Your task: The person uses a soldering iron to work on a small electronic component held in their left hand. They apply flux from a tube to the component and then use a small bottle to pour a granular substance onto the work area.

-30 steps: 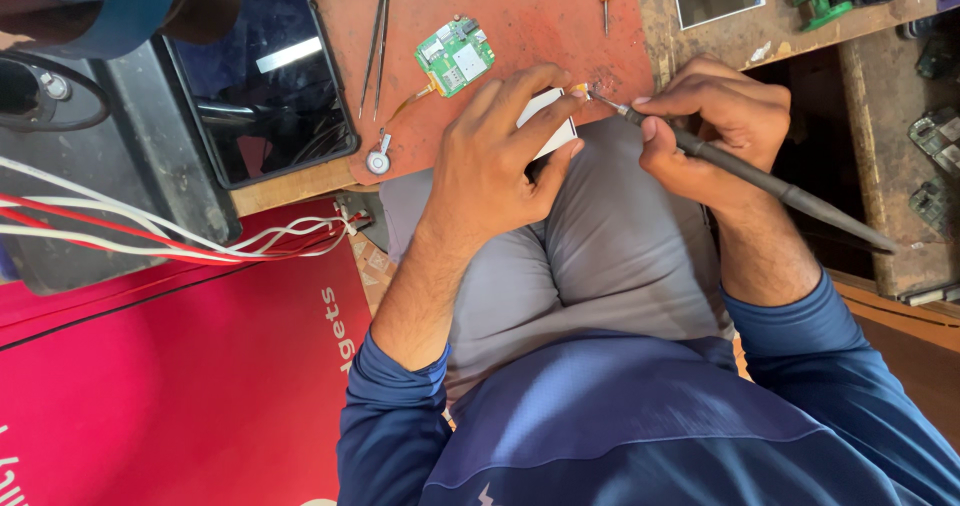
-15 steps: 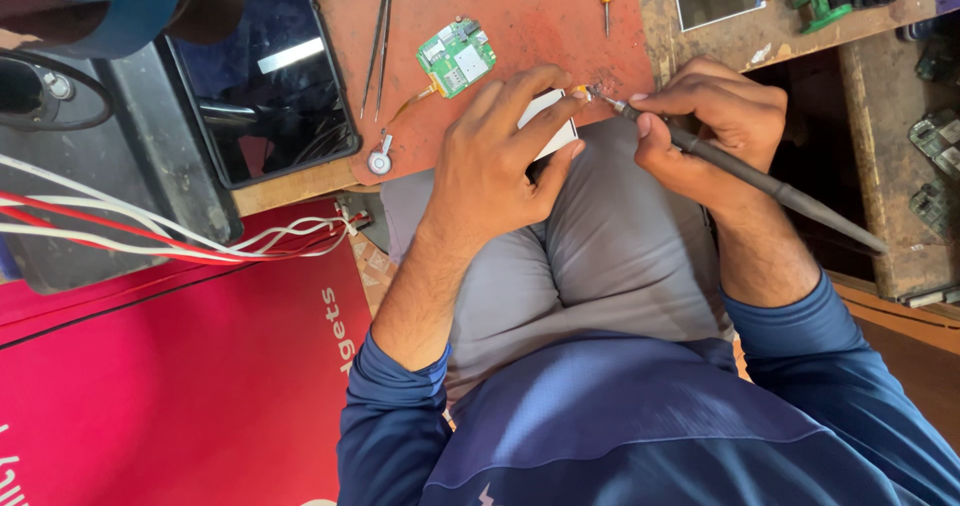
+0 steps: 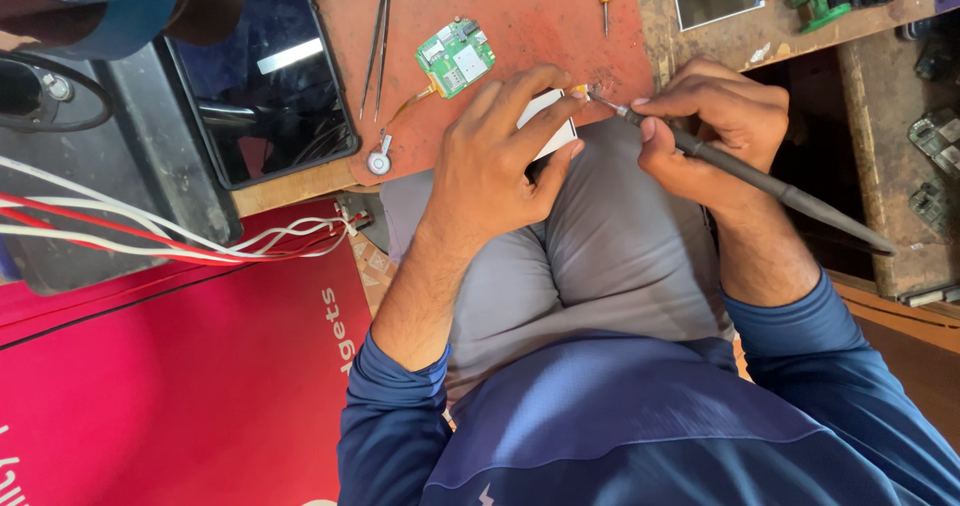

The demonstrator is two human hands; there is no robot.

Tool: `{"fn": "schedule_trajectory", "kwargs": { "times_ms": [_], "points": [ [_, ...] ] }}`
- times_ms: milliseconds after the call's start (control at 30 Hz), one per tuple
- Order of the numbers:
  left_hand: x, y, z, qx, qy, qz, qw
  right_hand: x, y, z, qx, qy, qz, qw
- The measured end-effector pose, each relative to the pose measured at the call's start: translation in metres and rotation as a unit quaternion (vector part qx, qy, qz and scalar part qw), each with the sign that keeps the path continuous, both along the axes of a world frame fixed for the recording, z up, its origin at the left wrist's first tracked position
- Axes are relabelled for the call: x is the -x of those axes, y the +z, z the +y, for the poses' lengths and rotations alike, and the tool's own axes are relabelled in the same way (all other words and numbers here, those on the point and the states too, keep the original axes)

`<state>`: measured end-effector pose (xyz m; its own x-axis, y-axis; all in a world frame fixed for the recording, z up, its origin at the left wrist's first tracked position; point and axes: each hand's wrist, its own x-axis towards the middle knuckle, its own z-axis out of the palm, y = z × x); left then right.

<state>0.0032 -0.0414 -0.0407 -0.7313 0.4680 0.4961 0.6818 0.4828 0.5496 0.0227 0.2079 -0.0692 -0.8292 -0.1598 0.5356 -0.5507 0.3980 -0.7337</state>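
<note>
The red mat (image 3: 500, 136) is covering the bench edge, and the work is happening right at its near rim, above the person's grey-trousered lap. A dark tablet (image 3: 265, 76) is lying to the left of it, a green board (image 3: 455, 58) is sitting on the mat with a thin flex trailing to a small round part (image 3: 378, 163), and tweezers (image 3: 378, 36) are resting alongside.

The left hand (image 3: 495, 166) is clamping a small white part (image 3: 548, 131) at the mat's edge, fingers over the top, thumb beneath. The right hand (image 3: 715, 131) is pinching a dark iron (image 3: 780, 191) like a pen, closed tight around the shaft, tip touching a tiny yellowish joint (image 3: 580, 91) at the part's corner.

Risks, as I judge them: the fingertips are sitting just beside that tip, so a slip could burn them. The part is overhanging the lap, so a loosened grip could drop it, or hot solder, onto the trousers.

Both wrists are bending inward, forearms converging from blue sleeves, hands near each other.
</note>
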Motion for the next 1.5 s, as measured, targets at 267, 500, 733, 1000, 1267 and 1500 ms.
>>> {"fn": "schedule_trajectory", "kwargs": {
  "times_ms": [267, 500, 733, 1000, 1267, 1500],
  "points": [
    [0.0002, -0.0001, -0.0004, 0.006, -0.001, -0.007, 1.0, 0.0012, -0.0024, -0.0013, 0.001, -0.003, 0.012, 1.0],
    [-0.0003, -0.0014, -0.0005, 0.002, 0.001, -0.002, 1.0, 0.0002, -0.0022, -0.0003, -0.001, -0.004, 0.008, 1.0],
    [0.0002, -0.0019, -0.0002, -0.003, -0.001, -0.005, 1.0, 0.0004, -0.0039, -0.0003, 0.014, 0.007, 0.014, 1.0],
    [0.0, -0.0002, -0.0003, 0.0, 0.0, -0.004, 1.0, 0.0024, -0.0052, 0.0016, 0.014, 0.021, 0.028, 0.999],
    [-0.0004, 0.0, 0.0, -0.002, 0.001, -0.004, 1.0, 0.0028, -0.001, 0.0002, 0.017, 0.019, 0.024, 0.999],
    [-0.0001, 0.0002, 0.0, -0.001, 0.0, -0.005, 1.0, 0.0033, -0.0024, 0.0003, 0.015, 0.012, 0.022, 1.0]
  ]
}}
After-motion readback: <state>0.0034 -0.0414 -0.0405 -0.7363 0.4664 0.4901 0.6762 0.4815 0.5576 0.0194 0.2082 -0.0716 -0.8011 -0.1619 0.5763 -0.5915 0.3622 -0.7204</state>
